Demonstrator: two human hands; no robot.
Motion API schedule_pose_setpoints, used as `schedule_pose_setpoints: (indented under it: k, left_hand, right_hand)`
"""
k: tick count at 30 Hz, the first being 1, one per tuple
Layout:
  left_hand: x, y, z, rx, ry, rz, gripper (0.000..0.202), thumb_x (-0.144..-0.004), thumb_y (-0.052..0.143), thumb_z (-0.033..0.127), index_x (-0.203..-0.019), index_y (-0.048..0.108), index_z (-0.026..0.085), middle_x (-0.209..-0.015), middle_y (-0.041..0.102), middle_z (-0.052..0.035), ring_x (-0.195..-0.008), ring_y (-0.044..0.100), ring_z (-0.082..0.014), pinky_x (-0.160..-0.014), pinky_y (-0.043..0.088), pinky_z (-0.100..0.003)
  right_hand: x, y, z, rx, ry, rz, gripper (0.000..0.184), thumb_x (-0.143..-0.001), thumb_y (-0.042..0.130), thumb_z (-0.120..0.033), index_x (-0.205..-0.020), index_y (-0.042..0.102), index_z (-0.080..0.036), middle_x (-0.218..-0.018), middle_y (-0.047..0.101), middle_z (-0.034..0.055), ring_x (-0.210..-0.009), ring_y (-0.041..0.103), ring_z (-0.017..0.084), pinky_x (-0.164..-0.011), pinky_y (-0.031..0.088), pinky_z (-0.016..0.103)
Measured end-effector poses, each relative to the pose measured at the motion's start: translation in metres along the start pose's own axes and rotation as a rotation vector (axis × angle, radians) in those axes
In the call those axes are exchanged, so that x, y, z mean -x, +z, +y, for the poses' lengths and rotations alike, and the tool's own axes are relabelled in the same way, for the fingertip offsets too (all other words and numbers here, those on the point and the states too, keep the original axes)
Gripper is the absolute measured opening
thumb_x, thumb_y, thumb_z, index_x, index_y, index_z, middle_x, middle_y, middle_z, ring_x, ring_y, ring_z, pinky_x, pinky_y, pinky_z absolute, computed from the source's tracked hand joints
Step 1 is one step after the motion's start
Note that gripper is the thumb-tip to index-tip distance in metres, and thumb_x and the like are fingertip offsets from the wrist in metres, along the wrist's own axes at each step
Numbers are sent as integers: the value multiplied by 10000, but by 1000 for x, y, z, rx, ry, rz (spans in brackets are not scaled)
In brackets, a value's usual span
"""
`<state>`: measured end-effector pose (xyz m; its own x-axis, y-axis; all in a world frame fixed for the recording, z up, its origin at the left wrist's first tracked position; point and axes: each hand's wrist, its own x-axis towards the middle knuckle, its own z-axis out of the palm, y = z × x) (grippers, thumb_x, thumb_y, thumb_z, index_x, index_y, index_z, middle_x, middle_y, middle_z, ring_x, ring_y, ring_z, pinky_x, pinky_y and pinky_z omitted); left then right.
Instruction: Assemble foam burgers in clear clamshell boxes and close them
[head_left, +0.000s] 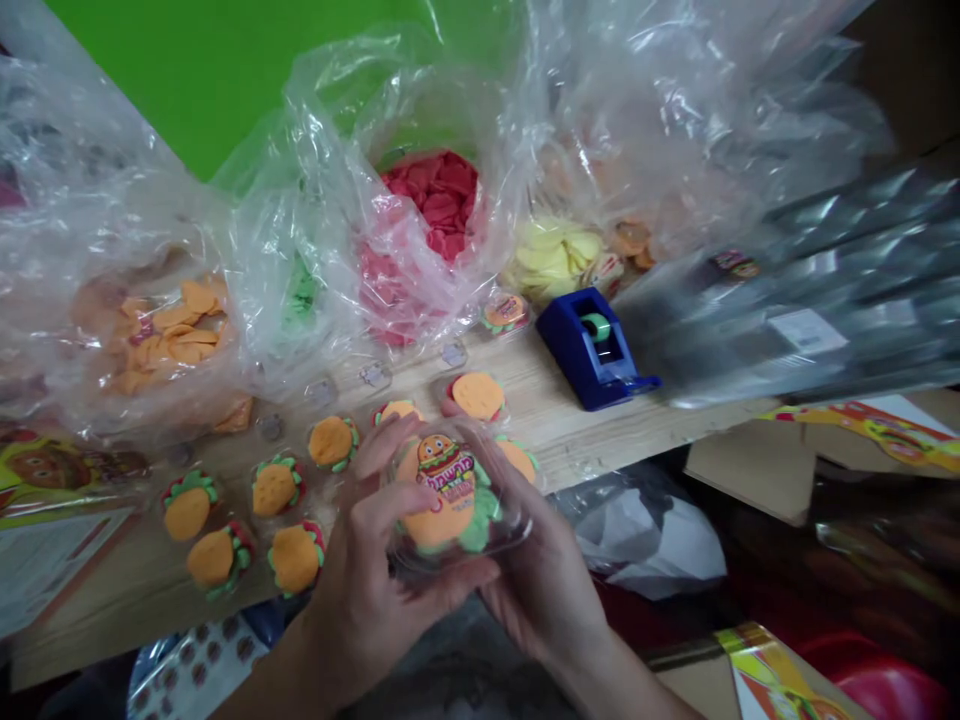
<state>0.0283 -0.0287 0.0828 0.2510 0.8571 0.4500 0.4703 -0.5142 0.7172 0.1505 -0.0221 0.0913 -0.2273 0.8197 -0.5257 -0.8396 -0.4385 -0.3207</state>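
Observation:
Both hands hold a clear plastic box (pixel 457 500) with a burger-shaped gummy inside and a burger sticker on its lid. My left hand (pixel 367 570) wraps around the box's left side, thumb on the lid. My right hand (pixel 547 580) cups the box from below and right. Several more burger gummies (pixel 277 488) sit in rows on the wooden table (pixel 585 420) just beyond my hands.
Clear plastic bags of orange (pixel 176 330), red (pixel 439 200) and yellow (pixel 551 255) gummy pieces lie at the back. A blue tape dispenser (pixel 592 350) stands right of centre. Stacked clear packaging (pixel 810 300) fills the right. Printed cards (pixel 877 425) and cardboard lie below the table edge.

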Motion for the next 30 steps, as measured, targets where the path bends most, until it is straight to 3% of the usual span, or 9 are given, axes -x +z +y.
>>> schedule_pose_setpoints:
  k: [6,10,15,18,22,24,26,30]
  left_hand:
    - [4,-3,-3,-22,57,-25,532,-678,753,237,-1083,408,230,-1371,378,-116,-1264,404,-315,-1009,416,-522]
    - [13,-1,-7,-71,113,-44,489,-704,734,266,-1067,408,234,-1411,312,-91,-1278,376,-305,-988,441,-508]
    - [22,-3,-11,-2,91,-108,495,-708,721,358,-1094,428,259,-1457,251,-65,-1323,309,-298,-1041,381,-487]
    - [23,-9,-8,169,-110,-162,406,-788,582,490,-1122,485,281,-1451,308,-62,-1339,296,-308,-1071,316,-507]
    - [21,-14,-4,303,-642,-2,328,-885,484,389,-1200,516,303,-1337,492,-36,-1290,395,-247,-1054,360,-425]
    - [22,-14,-4,441,-873,-29,419,-855,536,400,-1255,495,284,-1276,553,-49,-1228,470,-246,-1014,410,-398]
    - [25,-13,-3,613,-995,-63,431,-829,563,435,-1224,539,263,-1240,586,-56,-1186,509,-248,-1001,422,-388]
    - [31,-8,-1,672,-1065,59,365,-789,616,439,-1093,629,237,-1137,650,-59,-1097,569,-238,-970,439,-373]
  right_hand:
    - [-2,1,0,-27,48,-22,375,-748,643,-376,-1112,638,-283,-1117,671,-3,-1100,577,202,-979,415,351]
    - [-1,-5,-2,-82,84,-103,393,-753,562,-468,-1071,662,-260,-1099,679,18,-1055,601,231,-919,460,381]
    - [0,-12,-2,13,65,-110,395,-710,664,-403,-1079,652,-263,-1110,674,13,-993,628,200,-832,500,304]
    - [-2,-15,-1,47,51,-104,366,-721,677,-352,-1079,652,-280,-1113,674,1,-965,639,183,-825,503,293]
    - [-1,-21,-1,125,-11,-110,331,-766,646,-393,-1085,659,-304,-1132,669,7,-1031,615,199,-890,481,337]
    - [1,-28,0,212,-63,-97,315,-798,612,-415,-1093,659,-314,-1183,643,16,-1114,568,220,-948,441,380]
    - [3,-35,3,346,-143,-67,294,-818,589,-425,-1079,669,-316,-1230,613,20,-1200,498,232,-1008,379,406]
    - [8,-51,10,595,-314,-11,235,-840,567,-428,-1029,688,-358,-1163,640,9,-1224,452,204,-1047,312,388]
